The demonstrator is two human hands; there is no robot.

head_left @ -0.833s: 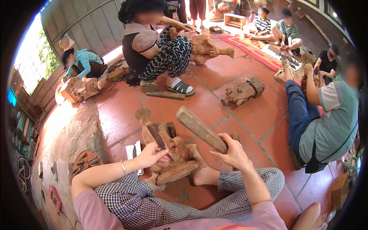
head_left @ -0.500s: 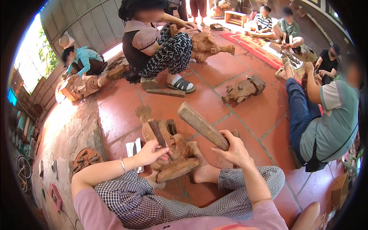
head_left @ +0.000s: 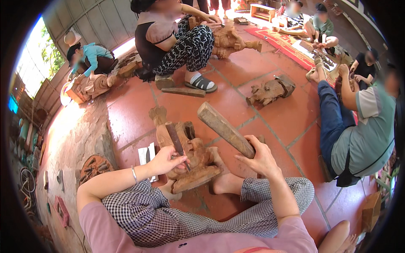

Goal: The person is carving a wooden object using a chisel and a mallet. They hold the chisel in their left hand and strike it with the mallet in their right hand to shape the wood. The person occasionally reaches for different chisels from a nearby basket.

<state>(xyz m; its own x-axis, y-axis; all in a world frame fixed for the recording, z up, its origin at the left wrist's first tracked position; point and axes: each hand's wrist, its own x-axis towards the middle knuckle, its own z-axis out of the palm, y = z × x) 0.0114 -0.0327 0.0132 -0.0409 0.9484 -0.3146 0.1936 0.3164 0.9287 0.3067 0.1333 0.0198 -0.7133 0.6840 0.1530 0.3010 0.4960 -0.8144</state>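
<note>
Between my feet lies a carved wooden figure (head_left: 198,156), its flat base towards me and its narrow end pointing away. My left hand (head_left: 169,159) is closed around a dark-handled carving chisel (head_left: 175,138), held slanted with its lower end down at the carving near the base. The chisel's cutting tip is too small to make out. In my right hand (head_left: 261,158), closed too, is a thick wooden mallet (head_left: 223,128) like a plain club. It is raised above the right side of the carving, its far end tilted up and left, apart from the chisel.
Another carving (head_left: 270,92) lies on the red tiles ahead. A crouching person (head_left: 168,46) works beyond my carving, a seated person (head_left: 363,130) at right. A round tray of tools (head_left: 96,168) and a white paper (head_left: 147,158) lie at left. A wood strip (head_left: 183,92) lies ahead.
The view has shifted slightly. The mallet's far end has risen a little, and both hands sit slightly higher in the picture. Both tools stay in the same hands.
</note>
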